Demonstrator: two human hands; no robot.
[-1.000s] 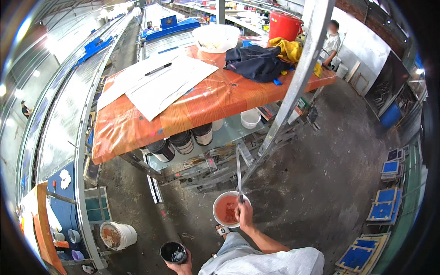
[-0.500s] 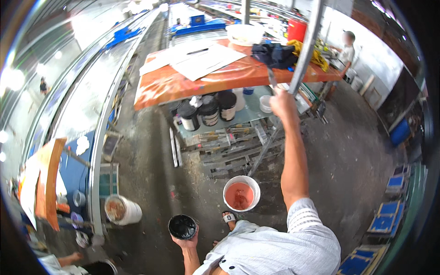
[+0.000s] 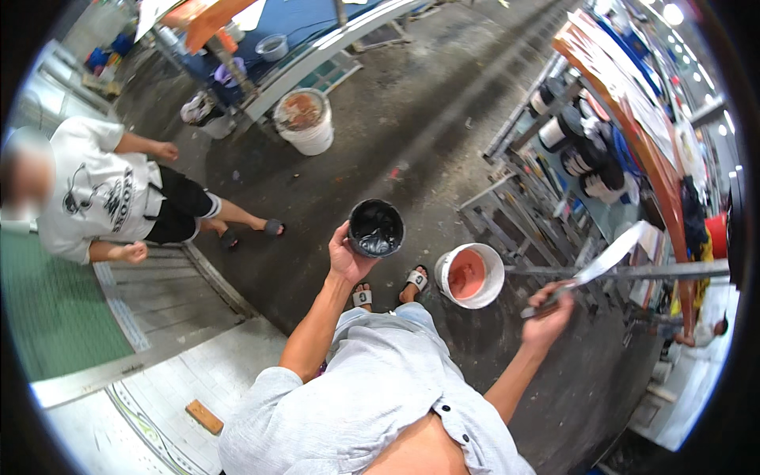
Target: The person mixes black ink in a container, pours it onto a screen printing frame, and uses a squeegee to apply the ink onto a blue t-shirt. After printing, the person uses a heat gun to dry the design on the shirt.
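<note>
My left hand (image 3: 348,257) holds a round black container (image 3: 377,229) with glossy dark stuff inside, out over the floor near my sandalled feet. My right hand (image 3: 550,313) grips the dark handle of a long flat metal spatula (image 3: 609,253), its silvery blade raised toward the orange-covered bench (image 3: 586,63). On the floor between my hands stands a white bucket (image 3: 491,265) holding salmon-pink liquid, beside my right foot.
A co-worker (image 3: 103,190) in a white T-shirt and black shorts stands close on my left. A stained white bucket (image 3: 305,134) sits by a metal-framed table (image 3: 285,24). Dark tubs (image 3: 582,158) and metal bars lie under the bench. Another person (image 3: 708,332) is at the far right.
My view has swung leftward, bringing the co-worker into sight. The spatula, earlier over the pink bucket and then reaching toward the bench, is now held out to the bucket's right.
</note>
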